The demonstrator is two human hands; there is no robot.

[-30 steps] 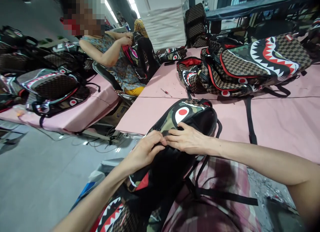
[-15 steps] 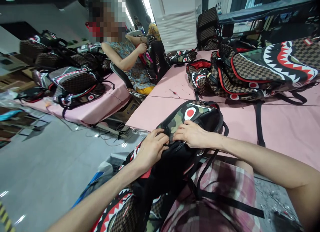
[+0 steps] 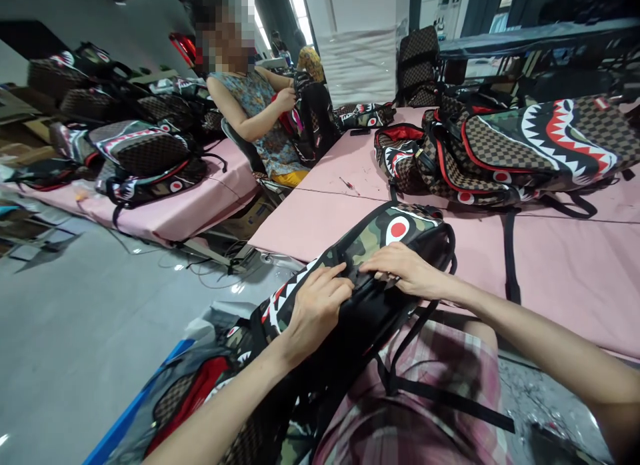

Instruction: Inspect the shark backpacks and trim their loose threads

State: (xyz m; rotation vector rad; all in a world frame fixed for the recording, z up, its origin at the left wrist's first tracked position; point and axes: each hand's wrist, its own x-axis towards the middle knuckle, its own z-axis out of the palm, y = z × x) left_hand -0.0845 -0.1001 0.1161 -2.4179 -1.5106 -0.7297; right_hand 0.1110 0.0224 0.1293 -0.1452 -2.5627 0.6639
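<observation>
A backpack (image 3: 367,318) with a camouflage side, a white-ringed red eye and a toothed shark mouth lies across my lap, its top end at the table edge. My left hand (image 3: 319,308) grips the dark seam along the camouflage panel, fingers bent and pressed together. Just right of it, my right hand (image 3: 403,270) pinches the same side of the bag below the red eye. The fingertips of both hands are close together, and the exact bit of fabric between them is partly hidden. Black straps (image 3: 450,401) hang from the bag over my plaid-covered lap.
The pink table (image 3: 565,265) carries more shark-pattern backpacks (image 3: 545,145) at the right and a small red-tipped tool (image 3: 350,185). A co-worker (image 3: 250,111) sits across, handling another bag. More backpacks (image 3: 145,155) are piled on the left table. Bags in plastic (image 3: 185,391) lie below my left arm.
The backpack's near side has turned, with more of its toothed print showing. Both hands have shifted slightly right in view, still on the seam. The head view has moved a little.
</observation>
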